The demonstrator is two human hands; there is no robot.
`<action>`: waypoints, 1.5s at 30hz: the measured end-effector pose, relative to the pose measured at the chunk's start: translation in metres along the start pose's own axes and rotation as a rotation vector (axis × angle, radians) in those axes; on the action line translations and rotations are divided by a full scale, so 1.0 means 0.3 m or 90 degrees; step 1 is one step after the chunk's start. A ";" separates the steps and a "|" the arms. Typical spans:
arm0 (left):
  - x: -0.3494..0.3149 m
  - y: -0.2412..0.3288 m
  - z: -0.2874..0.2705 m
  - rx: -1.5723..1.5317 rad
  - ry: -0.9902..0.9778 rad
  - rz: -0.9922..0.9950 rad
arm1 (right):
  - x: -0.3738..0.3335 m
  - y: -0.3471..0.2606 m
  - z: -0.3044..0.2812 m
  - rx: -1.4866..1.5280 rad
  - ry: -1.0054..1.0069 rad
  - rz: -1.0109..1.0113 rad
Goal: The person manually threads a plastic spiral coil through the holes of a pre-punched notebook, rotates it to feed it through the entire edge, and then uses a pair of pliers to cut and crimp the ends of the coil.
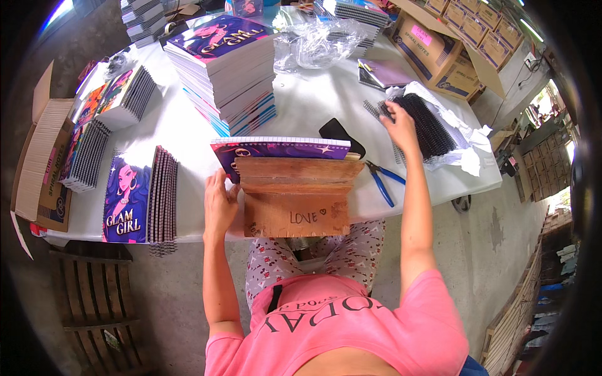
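Observation:
An unbound purple-covered notebook [282,149] stands on edge against a wooden holder [296,210] with handwriting on it, right in front of me. My left hand [219,203] is closed at the notebook's lower left corner, beside the holder; its fingertips are partly hidden. Farther right, my right hand [399,125] reaches to a heap of black spiral binding coils [429,125] lying on white wrapping. Its thumb and fingers close on a coil at the heap's left edge. Blue-handled pliers [381,186] lie between the holder and my right forearm.
A tall stack of unbound notebooks [241,81] rises behind the holder. Bound spiral notebooks [128,194] lie at the left, near an open carton [47,163]. A black phone-like object [340,133] lies behind the pliers. Clear plastic wrap [316,47] and another carton [429,47] are farther back.

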State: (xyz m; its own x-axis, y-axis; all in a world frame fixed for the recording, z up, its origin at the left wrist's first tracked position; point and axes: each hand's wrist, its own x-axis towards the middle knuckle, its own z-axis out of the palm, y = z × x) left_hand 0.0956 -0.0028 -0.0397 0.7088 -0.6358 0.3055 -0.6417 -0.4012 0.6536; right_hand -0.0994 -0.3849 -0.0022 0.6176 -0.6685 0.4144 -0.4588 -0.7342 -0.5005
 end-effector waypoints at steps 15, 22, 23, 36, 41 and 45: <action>0.183 0.516 0.163 0.154 0.184 0.247 | 0.165 0.095 -0.027 -0.503 -0.028 -0.118; 0.144 0.469 0.143 0.165 0.280 0.345 | 0.014 -0.313 -0.338 0.210 0.061 -0.102; 0.131 0.459 0.131 0.170 0.289 0.353 | -0.050 -0.360 -0.345 0.296 -0.043 -0.039; 0.111 0.473 0.142 0.151 0.255 0.350 | -0.228 -0.462 -0.154 0.296 -0.153 -0.198; 0.109 0.477 0.115 0.170 0.195 0.337 | -0.235 -0.474 -0.124 0.308 -0.093 -0.262; 0.103 0.479 0.101 0.177 0.182 0.341 | -0.240 -0.478 -0.113 0.380 -0.094 -0.252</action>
State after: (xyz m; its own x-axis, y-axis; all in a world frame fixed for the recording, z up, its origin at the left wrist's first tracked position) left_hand 0.0164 -0.0999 0.0427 0.2965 -0.6103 0.7346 -0.9511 -0.2580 0.1695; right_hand -0.0998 -0.2356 0.0655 0.7642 -0.3124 0.5642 0.2165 -0.6998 -0.6808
